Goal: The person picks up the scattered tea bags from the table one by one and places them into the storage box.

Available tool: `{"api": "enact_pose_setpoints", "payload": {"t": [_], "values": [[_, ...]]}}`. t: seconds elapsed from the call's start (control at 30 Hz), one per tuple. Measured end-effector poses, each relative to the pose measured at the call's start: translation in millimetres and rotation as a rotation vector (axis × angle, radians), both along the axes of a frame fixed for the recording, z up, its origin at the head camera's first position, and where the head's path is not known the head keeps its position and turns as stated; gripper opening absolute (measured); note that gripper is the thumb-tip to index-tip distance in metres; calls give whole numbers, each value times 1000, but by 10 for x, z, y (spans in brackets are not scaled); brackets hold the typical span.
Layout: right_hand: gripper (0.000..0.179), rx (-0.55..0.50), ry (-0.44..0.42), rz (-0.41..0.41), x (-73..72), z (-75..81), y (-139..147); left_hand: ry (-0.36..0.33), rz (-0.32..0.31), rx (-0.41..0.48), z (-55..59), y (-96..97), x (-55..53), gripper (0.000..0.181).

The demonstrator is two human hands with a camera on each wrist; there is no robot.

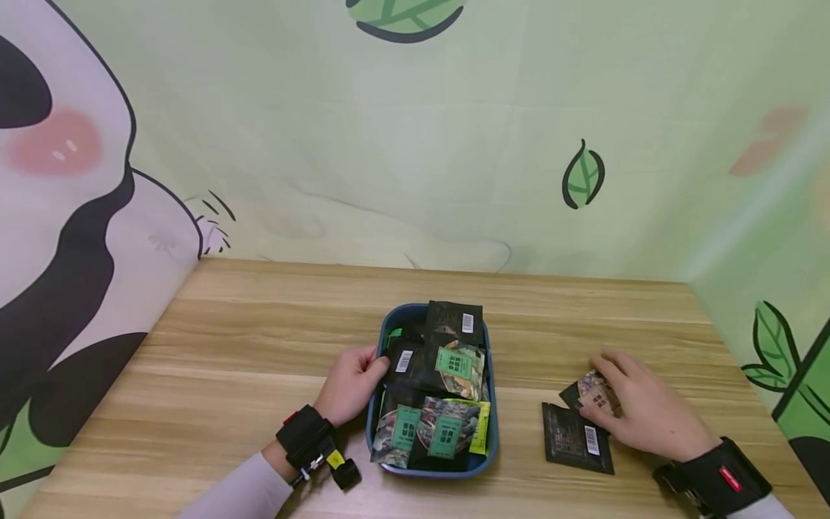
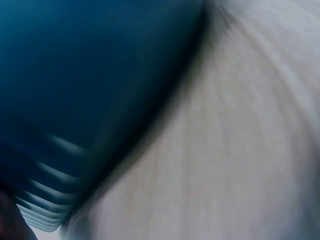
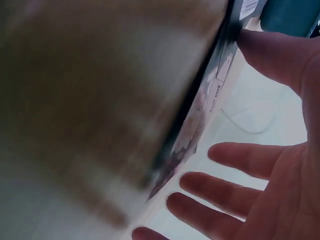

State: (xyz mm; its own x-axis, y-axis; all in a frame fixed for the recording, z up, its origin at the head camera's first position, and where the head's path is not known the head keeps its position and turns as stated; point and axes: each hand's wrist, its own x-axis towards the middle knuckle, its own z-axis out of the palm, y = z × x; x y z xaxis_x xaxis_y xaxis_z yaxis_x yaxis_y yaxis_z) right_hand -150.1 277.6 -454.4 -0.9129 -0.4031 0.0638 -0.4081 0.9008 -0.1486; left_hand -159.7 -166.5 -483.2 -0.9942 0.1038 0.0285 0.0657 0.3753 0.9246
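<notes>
A blue plastic basket (image 1: 494,432) full of black sachets stands on the table. My left hand (image 1: 350,380) holds its left rim, the thumb over the edge and the fingers along the outer wall. In the left wrist view the basket's slotted side (image 2: 100,75) fills the upper left. To the right, two sachets lie partly overlapped: one black with a white barcode (image 1: 570,440), the other with a pinkish label (image 1: 598,395). Over this pair is my right hand (image 1: 655,407). Its fingers (image 3: 220,195) are spread and nearly straight, with the thumb tip right at the sachets' edge.
Several sachets with green labels (image 1: 447,436) lie heaped in the basket, some reaching above the rim, with a yellow-green packet (image 1: 480,429) among them. Behind the wooden table (image 1: 259,324) rises a printed wall covering (image 1: 402,158) with a panda and leaves.
</notes>
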Motion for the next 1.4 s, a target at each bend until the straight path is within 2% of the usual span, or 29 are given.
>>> {"api": "enact_pose_setpoints", "payload": {"t": [0.1, 0.33, 0.43, 0.6, 0.87, 1.0, 1.17, 1.3, 1.4], "values": [[83, 4, 4, -7, -10, -3, -4, 5, 2, -3, -2, -1, -1, 34], [60, -6, 34, -21, -27, -5, -15, 26, 4, -8, -8, 0, -4, 34], [56, -34, 41, -29, -36, -2, -20, 29, 3, -7, -13, 1, -7, 34], [47, -74, 64, -10, -84, -17, -73, 26, 3, 1, -11, -3, -7, 35], [30, -62, 135, 27, -183, -26, -170, 17, 5, 2, -6, 2, -1, 35], [29, -95, 184, 29, -255, 47, -216, 8, -1, 5, 0, 7, 1, 35], [32, -145, 299, 69, -350, 233, -370, 5, -1, 10, 4, 3, 4, 34], [35, -198, 364, 139, -341, 440, -598, 20, 5, 8, -1, 8, 0, 34], [36, -245, 361, 201, -278, 576, -810, 32, 11, 6, -7, 15, -7, 33]]}}
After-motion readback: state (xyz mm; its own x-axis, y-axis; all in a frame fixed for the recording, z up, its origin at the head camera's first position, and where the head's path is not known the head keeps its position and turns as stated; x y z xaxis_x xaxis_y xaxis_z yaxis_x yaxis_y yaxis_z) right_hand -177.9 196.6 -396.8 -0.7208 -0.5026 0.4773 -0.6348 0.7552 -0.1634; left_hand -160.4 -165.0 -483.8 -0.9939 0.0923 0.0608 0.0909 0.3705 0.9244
